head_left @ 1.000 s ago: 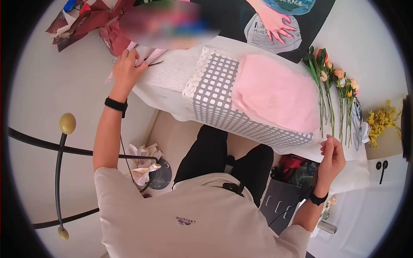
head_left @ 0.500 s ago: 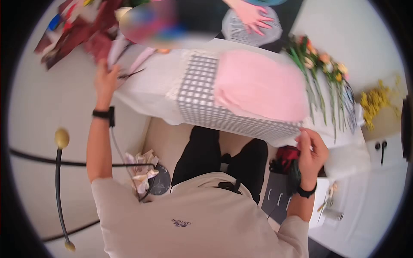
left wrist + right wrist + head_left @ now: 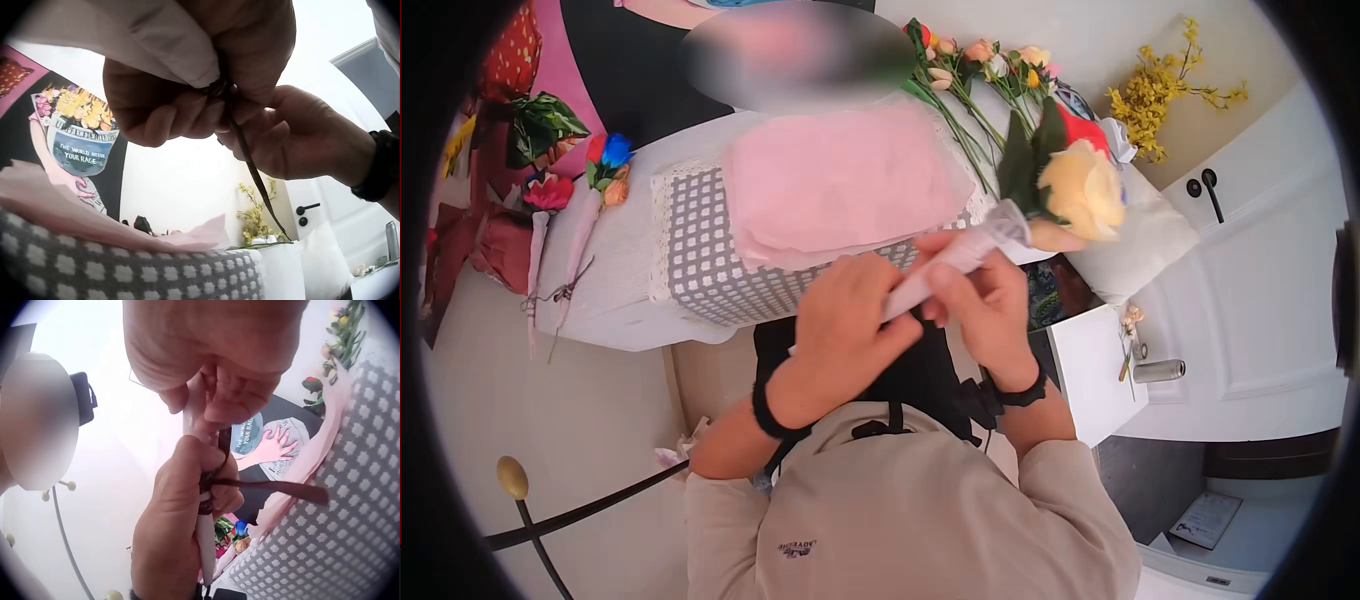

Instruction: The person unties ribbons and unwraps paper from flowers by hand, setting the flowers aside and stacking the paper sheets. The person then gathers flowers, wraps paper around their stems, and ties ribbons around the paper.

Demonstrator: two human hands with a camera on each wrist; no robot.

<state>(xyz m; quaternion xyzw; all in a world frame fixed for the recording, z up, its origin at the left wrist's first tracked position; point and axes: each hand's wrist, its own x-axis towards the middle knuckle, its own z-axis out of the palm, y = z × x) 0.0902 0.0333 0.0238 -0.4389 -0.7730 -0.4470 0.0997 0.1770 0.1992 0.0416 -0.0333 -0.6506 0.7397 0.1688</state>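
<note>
In the head view my left hand (image 3: 845,325) and right hand (image 3: 992,315) meet over my lap on one slim flower bundle wrapped in pale pink paper (image 3: 935,275). From its top rise a cream rose (image 3: 1084,190), a red flower (image 3: 1082,130) and dark green leaves (image 3: 1022,160). My right hand pinches the wrap near its top; my left hand grips it lower down. A dark brown ribbon (image 3: 269,486) goes round the wrap at my left fingers, its loose end sticking out in the right wrist view. That ribbon tail (image 3: 250,161) hangs down in the left wrist view.
Pink wrapping sheets (image 3: 840,180) lie on a grey-and-white checked cloth (image 3: 700,235) in front of me. Two wrapped flower bundles (image 3: 580,235) lie at the left, beside dark red bouquets (image 3: 500,245). Several loose flower stems (image 3: 965,105) and a white pillow (image 3: 1135,240) are at the right.
The hands, earlier far apart at the left and right of the table, are now together at the middle, holding the wrapped flower bundle. The head view has swung right.
</note>
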